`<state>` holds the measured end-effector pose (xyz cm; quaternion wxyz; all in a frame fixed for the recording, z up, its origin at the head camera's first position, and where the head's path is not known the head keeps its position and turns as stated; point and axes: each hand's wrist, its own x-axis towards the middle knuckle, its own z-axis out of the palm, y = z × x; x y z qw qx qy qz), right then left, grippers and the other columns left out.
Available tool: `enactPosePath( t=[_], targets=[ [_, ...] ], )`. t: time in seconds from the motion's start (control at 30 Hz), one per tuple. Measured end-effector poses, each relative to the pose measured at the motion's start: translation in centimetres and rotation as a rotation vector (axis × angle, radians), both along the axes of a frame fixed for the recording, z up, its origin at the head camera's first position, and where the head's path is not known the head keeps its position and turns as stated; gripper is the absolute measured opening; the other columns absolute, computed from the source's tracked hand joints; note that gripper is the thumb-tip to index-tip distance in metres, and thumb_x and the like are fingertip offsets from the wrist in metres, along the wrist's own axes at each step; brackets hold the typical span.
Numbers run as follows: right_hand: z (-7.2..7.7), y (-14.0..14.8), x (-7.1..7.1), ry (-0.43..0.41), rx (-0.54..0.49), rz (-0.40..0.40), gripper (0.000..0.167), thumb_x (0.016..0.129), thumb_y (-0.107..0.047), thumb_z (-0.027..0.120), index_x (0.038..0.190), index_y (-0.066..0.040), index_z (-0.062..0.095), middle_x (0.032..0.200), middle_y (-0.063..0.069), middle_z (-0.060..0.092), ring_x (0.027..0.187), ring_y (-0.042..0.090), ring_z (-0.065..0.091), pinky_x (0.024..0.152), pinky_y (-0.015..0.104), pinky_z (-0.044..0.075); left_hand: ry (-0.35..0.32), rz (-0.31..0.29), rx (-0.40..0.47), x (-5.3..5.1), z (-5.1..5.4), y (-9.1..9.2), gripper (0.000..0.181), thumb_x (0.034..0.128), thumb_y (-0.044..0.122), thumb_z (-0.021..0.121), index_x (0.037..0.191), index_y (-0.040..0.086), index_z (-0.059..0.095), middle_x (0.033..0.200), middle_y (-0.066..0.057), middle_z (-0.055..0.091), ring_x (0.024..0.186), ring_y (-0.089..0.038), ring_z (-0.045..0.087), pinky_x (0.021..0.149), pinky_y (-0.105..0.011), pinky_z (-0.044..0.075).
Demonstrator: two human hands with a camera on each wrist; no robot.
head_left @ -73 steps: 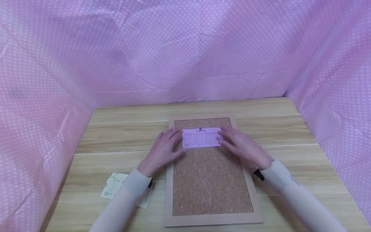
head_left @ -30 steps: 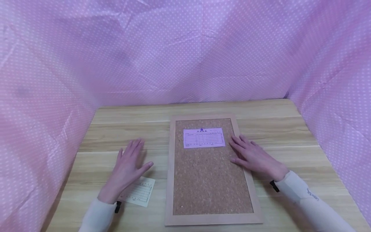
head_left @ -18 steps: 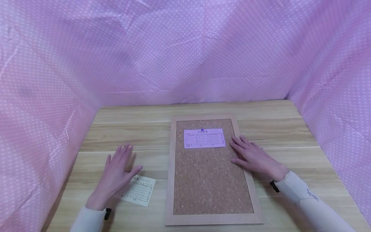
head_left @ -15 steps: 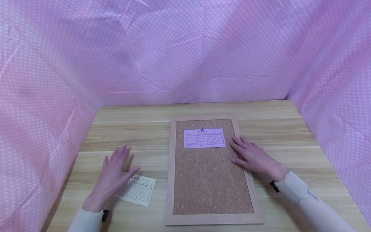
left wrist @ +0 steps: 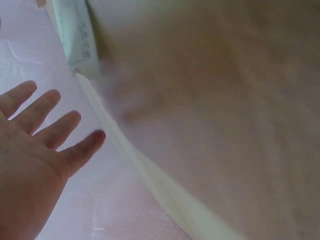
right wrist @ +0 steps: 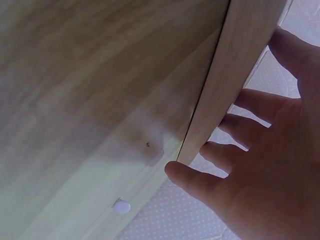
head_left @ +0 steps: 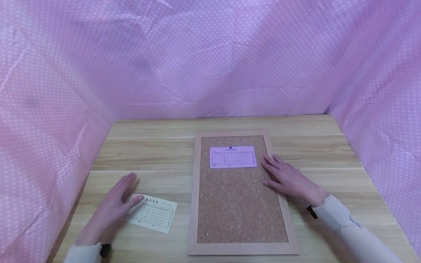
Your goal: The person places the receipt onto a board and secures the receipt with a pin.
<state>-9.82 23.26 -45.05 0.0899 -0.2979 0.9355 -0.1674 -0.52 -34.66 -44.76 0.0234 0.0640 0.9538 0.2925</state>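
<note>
In the head view a wood-framed cork board (head_left: 241,204) lies on the table. A purple printed slip (head_left: 233,157) sits near its top, with a small dark purple pushpin (head_left: 230,147) at the slip's upper edge. My right hand (head_left: 291,179) rests on the board's right edge, fingers extended. The right wrist view has that hand (right wrist: 270,155) with its fingertips along the wooden frame (right wrist: 235,60). To the left, my left hand (head_left: 113,204) is beside a pale yellow printed slip (head_left: 152,215), its thumb over the slip's upper left part. Whether it touches is unclear.
The wood-grain table (head_left: 158,146) is enclosed by a pink dotted cloth (head_left: 210,73) at the back and sides. A small pale round thing (right wrist: 121,206) lies on the table near my right hand. It is tiny in the head view.
Both hands have left the purple slip. My right hand went to the board's right edge and has stayed there. My left hand moved left and nearer, uncovering more of the yellow slip.
</note>
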Motion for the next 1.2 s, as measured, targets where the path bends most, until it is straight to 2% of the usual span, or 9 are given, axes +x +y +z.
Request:
enactPosePath(
  t=[0.2, 0.47, 0.63, 0.8, 1.0, 1.2],
  targets=[
    [-0.1, 0.0, 0.0, -0.006, 0.001, 0.001, 0.074, 0.104, -0.044, 0.061, 0.158, 0.001, 0.038, 0.167, 0.022, 0.027, 0.152, 0.050, 0.019, 0.118, 0.068, 0.024, -0.032, 0.022, -0.006, 0.4, -0.2, -0.8, 0.088, 0.0920, 0.039, 0.079, 0.159, 0.003, 0.036, 0.158, -0.029, 0.039, 0.142, -0.055, 0.035, 0.110, -0.071, 0.031],
    [-0.1, 0.1, -0.1, -0.004, 0.000, 0.005, 0.074, 0.104, -0.043, 0.061, 0.158, 0.001, 0.037, 0.167, 0.022, 0.026, 0.152, 0.050, 0.018, 0.120, 0.065, 0.022, -0.094, -0.003, -0.003, 0.4, 0.1, -1.3, 0.075, 0.0887, 0.023, 0.083, 0.150, -0.001, 0.048, 0.150, -0.026, 0.050, 0.139, -0.051, 0.042, 0.109, -0.067, 0.035],
    [-0.1, 0.0, 0.0, 0.003, 0.001, 0.009, 0.074, 0.103, -0.042, 0.063, 0.157, 0.002, 0.037, 0.167, 0.022, 0.027, 0.152, 0.050, 0.019, 0.120, 0.065, 0.023, -0.068, -0.048, -0.026, 0.3, -0.1, -1.3, 0.065, 0.0854, 0.006, 0.082, 0.144, -0.001, 0.056, 0.142, -0.026, 0.057, 0.131, -0.049, 0.049, 0.106, -0.066, 0.038],
    [-0.1, -0.1, -0.1, 0.002, -0.006, 0.010, 0.074, 0.103, -0.042, 0.063, 0.157, 0.002, 0.038, 0.167, 0.022, 0.027, 0.152, 0.050, 0.019, 0.120, 0.065, 0.023, -0.062, -0.066, -0.044, 0.3, -0.4, -1.5, 0.062, 0.0843, 0.003, 0.081, 0.142, 0.000, 0.059, 0.137, -0.023, 0.060, 0.128, -0.048, 0.052, 0.105, -0.065, 0.040],
    [-0.2, 0.0, -0.1, -0.005, -0.014, 0.010, 0.074, 0.103, -0.041, 0.063, 0.157, 0.002, 0.038, 0.167, 0.021, 0.026, 0.152, 0.050, 0.018, 0.120, 0.064, 0.023, -0.046, -0.078, -0.092, 0.2, -0.5, -1.5, 0.059, 0.0841, 0.004, 0.082, 0.140, 0.003, 0.062, 0.121, -0.010, 0.068, 0.114, -0.033, 0.061, 0.097, -0.054, 0.048],
    [-0.1, 0.0, -0.1, -0.012, -0.014, 0.006, 0.074, 0.104, -0.042, 0.062, 0.158, 0.001, 0.038, 0.168, 0.021, 0.026, 0.153, 0.049, 0.017, 0.120, 0.064, 0.022, -0.013, -0.092, -0.125, 0.2, -0.6, -1.2, 0.055, 0.0837, 0.004, 0.083, 0.136, 0.004, 0.066, 0.106, 0.004, 0.067, 0.098, -0.017, 0.059, 0.085, -0.041, 0.051]
  ],
)
